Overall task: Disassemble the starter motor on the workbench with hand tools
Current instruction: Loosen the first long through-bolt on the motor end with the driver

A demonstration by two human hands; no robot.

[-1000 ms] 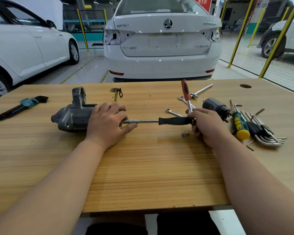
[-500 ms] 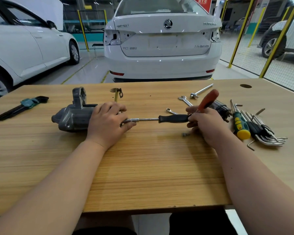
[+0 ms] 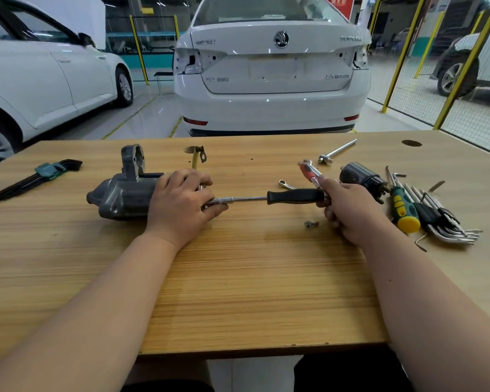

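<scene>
Fingers of left hand [image 3: 178, 206] clasp starter motor [image 3: 122, 195], right hand [image 3: 350, 212] grips red ratchet [image 3: 308, 171], Skoda badge [image 3: 281, 39] behind

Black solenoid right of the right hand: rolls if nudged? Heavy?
Probably rolls: the black solenoid lies on its round side on the workbench. Its protruding end studs may stop it soon. Likely heavy for its size: looks metal.
</scene>
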